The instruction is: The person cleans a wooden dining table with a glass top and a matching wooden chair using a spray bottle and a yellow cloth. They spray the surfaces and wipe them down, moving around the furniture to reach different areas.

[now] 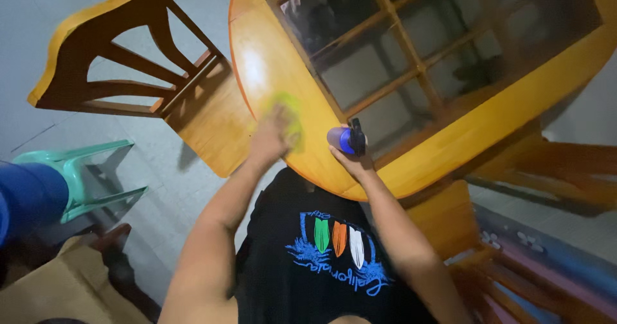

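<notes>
Black printed T-shirt cloth (328,247) fills the bottom of the view, with both bare forearms reaching up from it to the round yellow-orange wooden table (270,73). On the table's wooden rim, the left hand (270,134) lies flat with fingers spread, pressing a yellow-green cleaning cloth (289,109) against the wood; the cloth is blurred, so its edges are hard to tell. Just to the right, the right hand (353,163) is curled around a small purple-and-blue spray bottle with a black nozzle (347,140), held at the seam between the rim and the inset glass top with its wooden lattice (398,48).

A risk, as I judge it: the bottle sits close to the table's near edge, so a loose grip could drop it onto the tiled floor. The cloth is also near that edge and could slide off under a hard push. Wet wood may let the pressing hand slip.

Around the table, a brown-backed wooden chair (128,73) stands pushed close on the left, crowding that side. A green plastic stool (83,170) stands further left, and more wooden chair frames (553,163) crowd the right.
</notes>
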